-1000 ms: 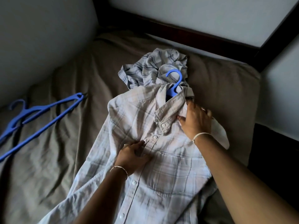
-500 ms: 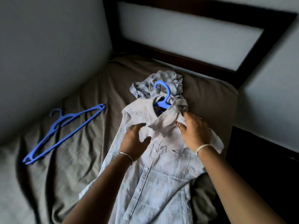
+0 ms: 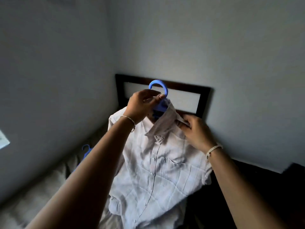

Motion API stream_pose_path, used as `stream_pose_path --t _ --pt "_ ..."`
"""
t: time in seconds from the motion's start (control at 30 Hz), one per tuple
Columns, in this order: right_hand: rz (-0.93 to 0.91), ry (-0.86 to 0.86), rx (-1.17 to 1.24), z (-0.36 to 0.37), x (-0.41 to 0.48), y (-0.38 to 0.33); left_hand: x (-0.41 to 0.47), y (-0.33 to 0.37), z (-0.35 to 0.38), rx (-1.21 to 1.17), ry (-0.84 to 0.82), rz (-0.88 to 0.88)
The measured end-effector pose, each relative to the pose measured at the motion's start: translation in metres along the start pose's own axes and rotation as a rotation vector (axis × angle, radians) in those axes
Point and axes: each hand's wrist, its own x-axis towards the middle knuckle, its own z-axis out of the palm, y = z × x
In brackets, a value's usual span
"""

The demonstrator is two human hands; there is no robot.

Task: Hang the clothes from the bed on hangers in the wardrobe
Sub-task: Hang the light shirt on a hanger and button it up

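Note:
A pale plaid button-up shirt (image 3: pixel 156 171) hangs in the air on a blue plastic hanger (image 3: pixel 159 90), lifted off the bed. My left hand (image 3: pixel 141 107) grips the hanger at the neck just below its hook. My right hand (image 3: pixel 196 131) pinches the right collar point of the shirt. The hanger's arms are hidden inside the shirt's shoulders. The shirt's lower part drapes down toward the bed.
A second blue hanger (image 3: pixel 85 152) lies on the brown bed cover (image 3: pixel 41 192), mostly behind my left forearm. A dark wooden headboard (image 3: pixel 181 87) stands against the grey wall behind the shirt. Dark floor or furniture lies at the right.
The shirt on its hanger rose from lying flat on the bed to hanging upright. My left hand moved from the shirt front to the hanger's neck. The view tilted up.

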Motion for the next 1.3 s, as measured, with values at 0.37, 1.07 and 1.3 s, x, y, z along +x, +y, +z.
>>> stream_pose_path --t 0.37,1.07,1.3 --pt "0.013 0.157 -0.141 -0.159 -0.093 -0.075 -0.057 0.151 -0.028 0.358 -0.199 0.219" --pt "0.109 0.109 -0.073 -0.384 -0.218 -0.033 -0.130 0.334 0.122 -0.090 -0.387 0.263" --pt "0.165 0.229 -0.135 -0.435 -0.264 -0.016 -0.181 0.378 0.176 -0.230 -0.380 0.247"
